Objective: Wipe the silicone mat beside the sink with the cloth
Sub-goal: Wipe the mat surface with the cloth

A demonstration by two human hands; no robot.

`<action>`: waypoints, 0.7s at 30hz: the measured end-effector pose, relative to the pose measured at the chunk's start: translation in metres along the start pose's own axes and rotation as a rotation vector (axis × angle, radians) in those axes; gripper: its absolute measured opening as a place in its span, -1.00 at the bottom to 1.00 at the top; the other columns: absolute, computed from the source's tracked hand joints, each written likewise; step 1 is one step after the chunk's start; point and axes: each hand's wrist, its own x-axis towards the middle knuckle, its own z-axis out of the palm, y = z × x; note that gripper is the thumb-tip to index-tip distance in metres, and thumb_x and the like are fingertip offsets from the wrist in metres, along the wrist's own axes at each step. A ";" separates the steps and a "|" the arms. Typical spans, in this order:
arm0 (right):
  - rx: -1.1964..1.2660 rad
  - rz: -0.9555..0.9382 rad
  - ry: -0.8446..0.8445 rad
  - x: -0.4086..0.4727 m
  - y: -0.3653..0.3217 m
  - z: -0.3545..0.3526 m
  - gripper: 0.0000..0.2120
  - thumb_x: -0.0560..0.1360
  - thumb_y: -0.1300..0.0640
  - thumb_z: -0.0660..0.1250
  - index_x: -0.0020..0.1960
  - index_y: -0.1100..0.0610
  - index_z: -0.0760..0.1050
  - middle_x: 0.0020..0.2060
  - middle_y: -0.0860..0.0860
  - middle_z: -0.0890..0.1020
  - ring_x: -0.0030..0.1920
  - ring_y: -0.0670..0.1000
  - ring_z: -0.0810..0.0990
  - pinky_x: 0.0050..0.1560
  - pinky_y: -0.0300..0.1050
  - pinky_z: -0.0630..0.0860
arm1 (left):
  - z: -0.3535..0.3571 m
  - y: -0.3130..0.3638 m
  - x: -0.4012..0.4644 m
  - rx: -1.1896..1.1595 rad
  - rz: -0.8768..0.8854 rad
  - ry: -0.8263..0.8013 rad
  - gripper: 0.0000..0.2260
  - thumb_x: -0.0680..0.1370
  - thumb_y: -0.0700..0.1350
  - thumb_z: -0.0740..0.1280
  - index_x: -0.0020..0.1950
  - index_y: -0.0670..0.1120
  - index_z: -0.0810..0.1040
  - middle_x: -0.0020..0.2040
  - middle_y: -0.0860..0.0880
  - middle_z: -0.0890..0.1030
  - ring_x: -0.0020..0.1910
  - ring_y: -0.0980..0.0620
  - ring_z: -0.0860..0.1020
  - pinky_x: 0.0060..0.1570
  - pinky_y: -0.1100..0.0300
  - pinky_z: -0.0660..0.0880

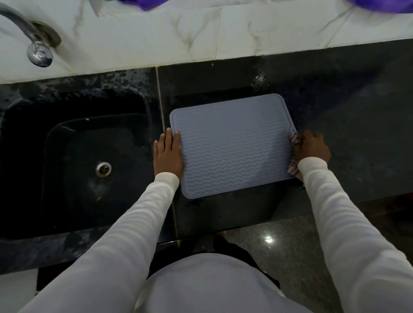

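Two hands frame the silicone mat (233, 146), which lies flat on the dark counter (354, 132) just right of the sink (74, 161). My left hand (168, 153) presses its left edge, fingers straight. My right hand (311, 146) grips the checked cloth (294, 139) at the right edge. I'd judge wiping barely begun; most of the ribbed surface remains. No readable writing or brand anywhere.

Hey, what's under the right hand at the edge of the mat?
A checked cloth shows under the right hand, at the right edge of the silicone mat. Most of the cloth is covered by the hand and sleeve, so its full shape can't be seen.
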 end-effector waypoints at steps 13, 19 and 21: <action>0.165 -0.321 -0.064 -0.074 -0.075 0.001 -0.77 0.53 -0.09 0.25 0.01 0.06 0.52 0.00 0.17 0.55 -0.09 0.23 0.60 -0.04 0.03 0.55 | -0.003 0.004 0.000 -0.008 -0.016 -0.017 -0.53 0.69 -0.02 -0.08 0.60 -0.03 -0.06 0.60 -0.09 -0.06 0.57 -0.15 -0.05 0.53 -0.07 -0.15; 0.218 -0.585 -0.120 -0.174 -0.172 0.042 -0.82 0.53 0.04 0.31 0.09 0.06 0.56 0.01 0.17 0.55 -0.22 0.20 0.61 -0.26 -0.02 0.51 | 0.003 0.009 -0.002 -0.057 -0.047 0.013 -0.53 0.69 0.01 -0.07 0.60 -0.04 -0.01 0.60 -0.08 -0.03 0.57 -0.11 -0.05 0.53 -0.05 -0.17; 0.160 -0.618 -0.088 -0.187 -0.181 0.050 -0.85 0.48 0.11 0.39 0.05 0.07 0.57 -0.04 0.16 0.55 -0.37 0.18 0.59 -0.46 -0.08 0.46 | 0.007 0.006 -0.002 -0.046 -0.045 0.024 -0.52 0.69 0.03 -0.09 0.60 -0.05 -0.01 0.60 -0.08 -0.03 0.57 -0.10 -0.05 0.53 -0.06 -0.16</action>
